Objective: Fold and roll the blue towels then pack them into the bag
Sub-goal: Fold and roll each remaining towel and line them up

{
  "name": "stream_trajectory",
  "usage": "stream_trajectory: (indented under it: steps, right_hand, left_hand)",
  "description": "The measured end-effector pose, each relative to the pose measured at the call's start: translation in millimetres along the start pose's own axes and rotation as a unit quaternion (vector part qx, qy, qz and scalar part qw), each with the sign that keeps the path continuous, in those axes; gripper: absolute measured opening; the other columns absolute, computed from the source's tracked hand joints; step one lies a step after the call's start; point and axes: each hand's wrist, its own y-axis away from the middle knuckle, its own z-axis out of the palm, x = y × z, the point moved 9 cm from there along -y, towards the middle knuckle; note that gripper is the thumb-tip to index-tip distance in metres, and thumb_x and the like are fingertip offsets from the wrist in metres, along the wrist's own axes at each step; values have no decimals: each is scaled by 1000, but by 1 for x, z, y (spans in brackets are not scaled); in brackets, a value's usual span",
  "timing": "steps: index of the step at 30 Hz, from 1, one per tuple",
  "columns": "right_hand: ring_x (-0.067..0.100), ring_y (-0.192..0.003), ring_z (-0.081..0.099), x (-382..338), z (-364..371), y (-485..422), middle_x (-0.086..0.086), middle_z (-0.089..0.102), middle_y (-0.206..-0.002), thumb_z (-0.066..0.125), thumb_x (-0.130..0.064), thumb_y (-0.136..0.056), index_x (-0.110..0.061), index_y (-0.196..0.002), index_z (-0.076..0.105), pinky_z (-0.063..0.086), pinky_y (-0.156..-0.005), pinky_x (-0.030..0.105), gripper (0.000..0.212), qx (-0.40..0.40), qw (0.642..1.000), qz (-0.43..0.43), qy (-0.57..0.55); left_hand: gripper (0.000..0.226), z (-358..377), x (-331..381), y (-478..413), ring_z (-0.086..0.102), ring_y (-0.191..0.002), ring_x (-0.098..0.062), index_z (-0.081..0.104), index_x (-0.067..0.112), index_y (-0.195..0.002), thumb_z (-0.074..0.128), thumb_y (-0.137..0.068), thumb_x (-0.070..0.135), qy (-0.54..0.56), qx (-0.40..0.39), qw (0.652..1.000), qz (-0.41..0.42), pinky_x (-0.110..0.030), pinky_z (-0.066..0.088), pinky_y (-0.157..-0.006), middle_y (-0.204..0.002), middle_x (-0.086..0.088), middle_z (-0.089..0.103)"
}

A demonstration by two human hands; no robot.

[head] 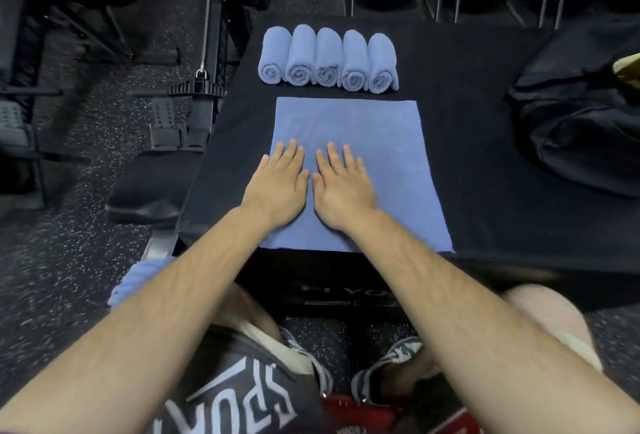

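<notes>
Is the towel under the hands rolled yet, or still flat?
Flat: the towel lies spread on the black surface, both hands palm-down on it.

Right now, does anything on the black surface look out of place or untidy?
Nothing stands out. Five rolled towels lie side by side in a neat row; the flat towel lies smooth under the left hand and right hand. The black bag slumps at the right, not visibly damaged.

partial upside-down white letters "spor" on dark shirt (242,395), faint unreadable lettering on black box front (346,295)
</notes>
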Motion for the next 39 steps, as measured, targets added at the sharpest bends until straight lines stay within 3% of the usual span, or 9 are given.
stream_trajectory:
  steps: [11,14,16,18,20,24,27,32,39]
  right_hand:
    - [28,-157,-9,-55,19,78,4,-2,-171,14,-35,-110,-14,-163,9,0,-127,43,57,24,999,-39,0]
    - [34,-154,14,-63,17,86,8,21,-168,26,-32,-109,-11,-158,30,20,-121,46,54,67,997,-48,2]
    - [37,-134,42,-70,9,94,9,48,-149,41,-27,-103,-11,-139,56,37,-99,44,43,131,988,-75,-3]
    - [32,-103,53,-76,1,104,5,61,-116,53,-21,-93,-15,-112,69,34,-77,38,25,203,974,-96,-17]
    - [29,-88,53,-79,-1,111,3,60,-99,57,-17,-89,-16,-100,71,32,-72,36,18,231,967,-105,-27]
    - [31,-85,54,-84,0,112,4,60,-96,41,-24,-84,-13,-94,68,37,-72,38,31,202,972,-102,-57]
    - [29,-88,49,-85,2,115,2,55,-97,47,-28,-74,-15,-96,64,40,-75,40,31,154,982,-95,-52]
    - [29,-86,53,-90,10,115,4,57,-100,75,-34,-67,-16,-105,63,35,-69,38,44,145,980,-114,73]
    - [30,-65,53,-90,-6,115,3,58,-76,75,-22,-72,-15,-77,66,25,-59,34,12,224,962,-148,55]
  left_hand:
    - [56,9,-15,87,3,-157,-22,18,10,-161,23,-110,31,-17,42,999,-3,-43,8,-127,-170,-6,9]
    - [53,8,-14,102,12,-156,-25,28,8,-159,31,-110,28,9,57,998,1,-45,12,-125,-169,-9,17]
    - [49,-1,-12,116,25,-152,-28,43,7,-151,42,-106,26,47,91,995,13,-45,19,-122,-163,-11,32]
    - [49,-10,-12,135,40,-143,-27,56,8,-139,59,-94,28,65,127,989,37,-45,27,-119,-153,-11,46]
    - [57,-10,-14,149,49,-136,-26,60,9,-131,70,-78,27,13,121,990,69,-46,35,-114,-146,-9,53]
    - [36,-22,-16,148,67,-106,-31,65,8,-106,42,-80,18,-47,140,983,107,-44,55,-80,-120,-9,68]
    - [36,-27,-15,139,64,-87,-32,65,11,-100,35,-83,21,-67,138,982,107,-42,47,-65,-102,-6,68]
    - [40,-32,-15,136,57,-86,-30,65,10,-99,32,-81,22,16,142,986,83,-43,48,-74,-98,-5,64]
    - [25,-36,-34,141,55,-95,-22,64,9,-105,45,-90,3,165,157,972,-49,-30,43,-83,-103,-7,60]
